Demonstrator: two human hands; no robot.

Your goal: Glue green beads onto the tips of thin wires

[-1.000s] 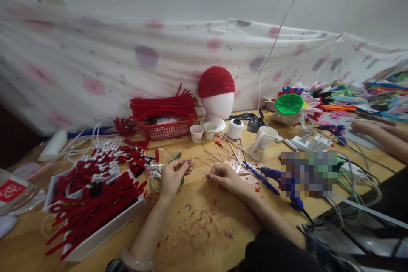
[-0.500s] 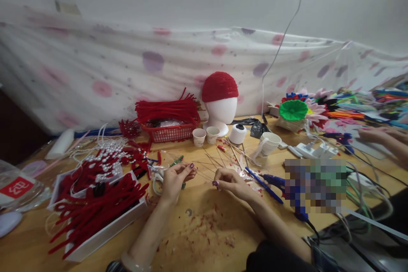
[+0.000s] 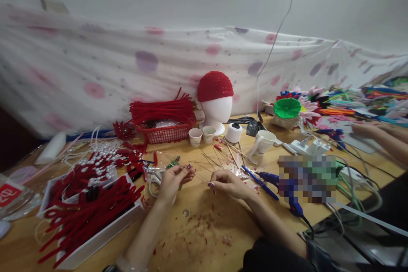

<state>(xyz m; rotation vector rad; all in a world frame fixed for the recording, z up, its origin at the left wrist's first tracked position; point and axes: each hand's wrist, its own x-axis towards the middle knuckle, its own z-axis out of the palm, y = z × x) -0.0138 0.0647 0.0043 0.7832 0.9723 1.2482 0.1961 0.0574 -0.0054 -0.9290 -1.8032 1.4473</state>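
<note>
My left hand [image 3: 172, 182] and my right hand [image 3: 227, 182] rest close together on the wooden table [image 3: 204, 233], both with fingers curled in a pinch. Thin wires [image 3: 210, 162] fan out on the table just beyond my fingertips. What each hand pinches is too small to make out. A green beaded piece [image 3: 174, 162] lies just behind my left hand. Blue-handled pliers [image 3: 266, 176] lie to the right of my right hand.
A white tray of red pipe cleaners [image 3: 86, 216] sits at left, a red basket [image 3: 165, 132] and a foam head with a red cap [image 3: 215, 100] behind. Paper cups [image 3: 201, 135], a thread spool [image 3: 234, 132], a mug [image 3: 264, 141], cables and another person's hand [image 3: 369, 129] lie right.
The view shifted slightly; my hands stay together in nearly the same pose, the right hand's fingers curling a little more.
</note>
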